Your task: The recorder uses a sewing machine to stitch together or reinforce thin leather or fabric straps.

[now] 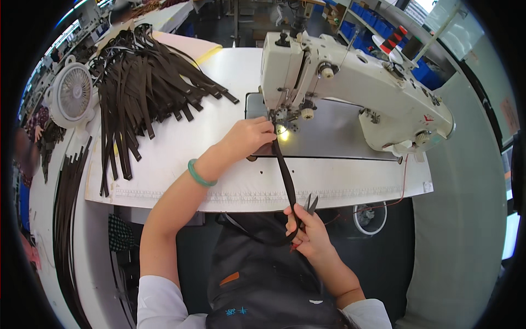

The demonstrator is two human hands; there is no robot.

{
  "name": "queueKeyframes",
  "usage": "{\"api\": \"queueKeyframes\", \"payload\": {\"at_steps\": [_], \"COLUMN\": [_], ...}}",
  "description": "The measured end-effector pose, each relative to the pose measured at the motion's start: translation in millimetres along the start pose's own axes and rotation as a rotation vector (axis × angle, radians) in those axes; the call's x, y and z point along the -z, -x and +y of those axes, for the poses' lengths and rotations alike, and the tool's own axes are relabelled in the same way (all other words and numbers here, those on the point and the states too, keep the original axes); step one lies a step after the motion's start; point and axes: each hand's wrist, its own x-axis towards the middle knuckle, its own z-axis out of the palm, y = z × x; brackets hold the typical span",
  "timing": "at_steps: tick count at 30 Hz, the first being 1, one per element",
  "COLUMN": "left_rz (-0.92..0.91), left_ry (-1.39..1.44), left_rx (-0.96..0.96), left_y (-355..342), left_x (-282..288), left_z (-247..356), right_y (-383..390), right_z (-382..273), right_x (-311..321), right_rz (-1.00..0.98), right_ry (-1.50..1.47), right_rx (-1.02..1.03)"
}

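My left hand is closed on the far end of a dark brown strap, right beside the needle area of a cream sewing machine. From there the strap runs down toward me over the table's front edge. My right hand grips its lower part, and the strap loops back below the edge. In the same right hand sits a small pair of scissors, blades pointing up. The machine's lamp lights the spot next to my left fingertips. Those fingers hide the strap's end.
A big heap of dark straps lies on the white table at the left. Beside it stands a small white fan. More long straps hang at the far left. Red thread spools stand behind the machine.
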Motion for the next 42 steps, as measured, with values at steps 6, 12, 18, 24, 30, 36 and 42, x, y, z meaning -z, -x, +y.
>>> {"api": "queueKeyframes", "payload": {"at_steps": [6,12,18,24,30,36,42], "left_rz": [-0.038,-0.235,-0.295,-0.406,-0.358,-0.131,-0.033], "left_ry": [0.354,0.741,0.835,0.946,0.885,0.514,0.0], "left_rx": [-0.085,0.05,-0.006,-0.011,-0.037,-0.329,-0.387], "left_y": [-10,-7,-13,-18,-20,-8,-2], "left_x": [4,-4,-5,-1,2,14,17], "left_z": [19,25,41,60,63,70,30], "right_y": [-3,3,11,10,7,12,23], "right_z": [2,9,10,12,13,18,28], "right_x": [9,5,3,-3,0,2,15], "right_rz": [-0.428,-0.352,-0.392,-0.421,-0.425,-0.201,-0.077], "right_ry": [-0.859,-1.118,-1.251,-1.266,-1.124,-0.451,0.503], "right_rx": [-0.257,-0.238,-0.252,-0.253,-0.209,-0.04,0.334]}}
